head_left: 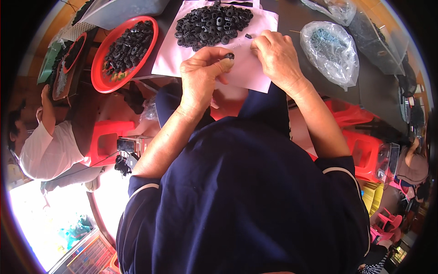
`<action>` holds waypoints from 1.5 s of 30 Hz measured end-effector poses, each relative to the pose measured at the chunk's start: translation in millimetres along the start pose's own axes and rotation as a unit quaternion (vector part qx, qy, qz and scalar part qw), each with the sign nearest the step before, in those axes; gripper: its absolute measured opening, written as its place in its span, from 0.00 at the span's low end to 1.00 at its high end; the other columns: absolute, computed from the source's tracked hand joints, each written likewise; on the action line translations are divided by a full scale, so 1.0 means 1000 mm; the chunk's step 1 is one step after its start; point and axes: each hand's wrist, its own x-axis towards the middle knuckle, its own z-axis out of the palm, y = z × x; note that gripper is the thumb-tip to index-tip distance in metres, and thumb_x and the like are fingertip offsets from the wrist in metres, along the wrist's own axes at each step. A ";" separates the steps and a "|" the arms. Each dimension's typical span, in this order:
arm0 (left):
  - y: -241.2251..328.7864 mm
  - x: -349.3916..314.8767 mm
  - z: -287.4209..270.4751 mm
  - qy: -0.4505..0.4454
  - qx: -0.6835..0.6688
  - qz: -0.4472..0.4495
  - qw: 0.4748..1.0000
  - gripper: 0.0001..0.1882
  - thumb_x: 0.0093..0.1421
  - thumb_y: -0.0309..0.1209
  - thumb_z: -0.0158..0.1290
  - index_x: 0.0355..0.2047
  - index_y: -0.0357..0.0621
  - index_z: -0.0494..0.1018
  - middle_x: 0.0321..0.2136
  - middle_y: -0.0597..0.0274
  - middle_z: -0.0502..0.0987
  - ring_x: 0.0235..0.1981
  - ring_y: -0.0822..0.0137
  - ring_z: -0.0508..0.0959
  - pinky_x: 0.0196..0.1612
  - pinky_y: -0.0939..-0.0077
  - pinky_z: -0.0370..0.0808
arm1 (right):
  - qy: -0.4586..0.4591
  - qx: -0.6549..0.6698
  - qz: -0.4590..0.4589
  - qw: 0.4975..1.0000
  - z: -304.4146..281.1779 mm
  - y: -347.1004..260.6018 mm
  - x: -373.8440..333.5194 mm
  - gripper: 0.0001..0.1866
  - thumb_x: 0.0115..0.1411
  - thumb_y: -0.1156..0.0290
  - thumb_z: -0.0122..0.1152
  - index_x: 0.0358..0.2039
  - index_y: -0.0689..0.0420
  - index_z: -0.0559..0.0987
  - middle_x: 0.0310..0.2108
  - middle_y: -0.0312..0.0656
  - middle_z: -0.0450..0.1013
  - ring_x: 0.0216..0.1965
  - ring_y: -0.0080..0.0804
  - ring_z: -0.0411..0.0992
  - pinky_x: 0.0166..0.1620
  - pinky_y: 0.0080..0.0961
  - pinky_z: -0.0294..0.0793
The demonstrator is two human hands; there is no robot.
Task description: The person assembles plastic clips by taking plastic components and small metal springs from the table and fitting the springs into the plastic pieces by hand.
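Note:
My left hand [201,72] pinches a small black plastic part [229,56] between thumb and fingertips, above the near side of a pale pink cloth bag [166,57]. To its right, my right hand [277,57] has its fingers bent together over the bag; whatever they may hold is hidden. One loose black part [248,36] lies just left of the right fingertips. Beyond both hands, a heap of small black plastic parts [212,25] is spread on the bag.
Left of the bag, a red basin [96,68] holds more black parts. A clear plastic bag [344,68] with small bluish pieces lies on the dark table [372,89] to the right. Red stools [107,141] stand nearby, and a person in a white shirt [52,148] sits at the left.

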 end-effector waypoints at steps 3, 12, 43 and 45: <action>0.001 0.000 0.002 0.001 -0.010 0.019 1.000 0.08 0.56 0.22 0.62 0.37 0.35 0.79 0.26 0.63 0.79 0.22 0.76 0.74 0.26 0.82 0.72 | 0.011 0.004 -0.008 1.000 -0.001 0.000 -0.002 0.04 0.51 0.75 0.59 0.29 0.52 0.77 0.34 0.35 0.70 0.40 0.34 0.72 0.40 0.34 0.64; 0.002 -0.002 -0.001 -0.018 0.009 0.005 1.000 0.10 0.57 0.22 0.61 0.40 0.36 0.79 0.30 0.63 0.80 0.25 0.76 0.77 0.26 0.85 0.73 | -0.019 0.059 -0.042 0.997 -0.013 0.013 -0.008 0.06 0.52 0.78 0.58 0.31 0.54 0.78 0.34 0.35 0.71 0.39 0.34 0.72 0.39 0.33 0.64; 0.005 -0.004 0.012 0.044 0.094 0.003 0.995 0.07 0.56 0.21 0.62 0.36 0.38 0.80 0.25 0.67 0.79 0.19 0.81 0.71 0.23 0.86 0.69 | 0.005 0.169 -0.045 0.985 -0.037 0.012 -0.021 0.09 0.50 0.81 0.59 0.33 0.56 0.73 0.31 0.39 0.68 0.37 0.39 0.70 0.40 0.33 0.67; 0.005 -0.005 0.014 0.052 0.101 0.010 0.993 0.07 0.56 0.21 0.62 0.37 0.38 0.80 0.26 0.67 0.79 0.19 0.81 0.71 0.24 0.86 0.69 | 0.024 0.202 -0.031 0.979 -0.033 0.009 -0.014 0.09 0.50 0.81 0.58 0.32 0.56 0.73 0.30 0.39 0.68 0.35 0.39 0.70 0.40 0.34 0.67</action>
